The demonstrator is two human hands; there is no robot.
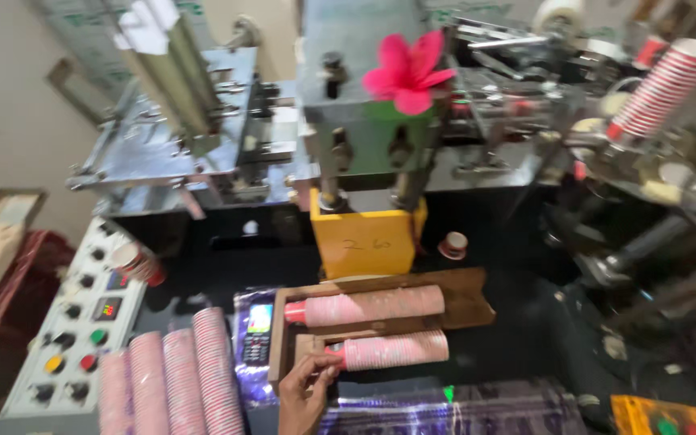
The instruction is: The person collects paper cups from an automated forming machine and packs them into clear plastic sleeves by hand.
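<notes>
My left hand (304, 395) reaches up from the bottom edge, its fingers pinching the rim end of the nearer stack of paper cups (388, 350), so the grip is closed on it. That stack lies on its side in a wooden tray (465, 294), long axis running left to right, its red rim end pointing left toward my fingers. A second cup stack (368, 307) lies parallel just behind it. A mobile phone (257, 332) rests just left of the tray. My right hand is out of sight.

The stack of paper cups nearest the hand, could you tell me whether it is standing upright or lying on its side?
Lying on its side: the stack of paper cups stretches horizontally in the wooden tray, with the hand at its left end.
</notes>
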